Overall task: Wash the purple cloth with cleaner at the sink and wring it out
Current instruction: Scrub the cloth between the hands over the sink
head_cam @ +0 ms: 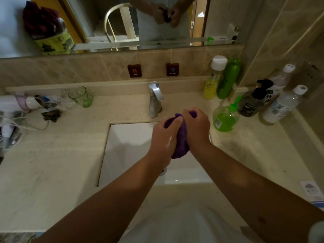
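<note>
Squeezing the purple cloth (180, 142) above the sink (129, 151), the left hand (164, 137) and right hand (196, 127) both grip it tightly. It looks soft, wet and probably slippery, so holding both ends seems best for twisting.

I see both forearms reaching forward, my left hand (164, 137) and right hand (196, 128) clenched tight, side by side, knuckles up.

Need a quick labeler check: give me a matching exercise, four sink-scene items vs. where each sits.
Items:
1. purple cloth
2. green pump bottle
3. green glass
4. faucet

Places:
A. counter, left of the faucet
B. behind the basin, centre
C. gripped by both hands over the basin
D. counter, right of the basin

Pairs: 1-C, 2-D, 3-A, 4-B
</note>
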